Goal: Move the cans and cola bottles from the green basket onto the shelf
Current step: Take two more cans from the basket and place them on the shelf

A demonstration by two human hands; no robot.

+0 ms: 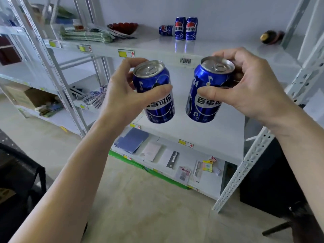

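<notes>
Three cans (180, 28) shelved upper centre; left hand (121, 95) and right hand (252, 88) each grasp another can, unplaced.

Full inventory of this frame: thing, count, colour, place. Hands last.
held cans: 2, blue, one in each hand, left can, right can, in the air in front of the shelf
shelved cans: 3, blue, upper shelf; two upright, one on its side to their left
upper shelf: 1, white
red bowl: 1, upper shelf, left of the cans
folded green cloths: a stack, upper shelf left
dark round item: 1, upper shelf right; cannot tell what it is
blue folder: 1, bottom shelf
notebooks and small packets: several, bottom shelf
cardboard box: 1, brown, left rack
left hand: grips left can
right hand: grips right can
</notes>
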